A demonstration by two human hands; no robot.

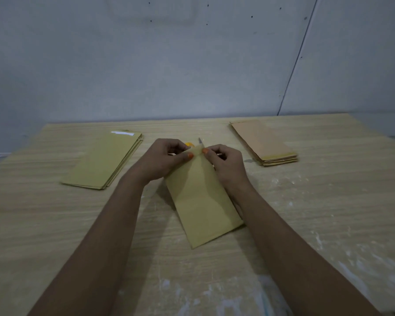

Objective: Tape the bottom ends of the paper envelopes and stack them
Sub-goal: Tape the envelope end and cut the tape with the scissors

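Setting: pale grey wall with small dark marks behind a light wood-grain desk (55, 224), whose near right part carries white smears.
Envelope in work: a yellow-brown paper envelope (203, 201) lies flat at the middle of the desk, tilted, its far end under both hands.
Left hand: the left hand (162, 160) sits at the envelope's far left corner, thumb and forefinger pinching a pale strip of tape (197, 151) over that end.
Right hand: the right hand (226, 163) sits at the envelope's far right corner, its curled fingers pinching the same strip.
Behind the hands: something yellow (189, 145) and a thin grey tip (200, 140) peek out just beyond the envelope; too hidden to identify.
Left stack: a pile of yellow envelopes (103, 160) lies well left of the envelope.
Right stack: a pile of browner envelopes (263, 142) lies to its far right.
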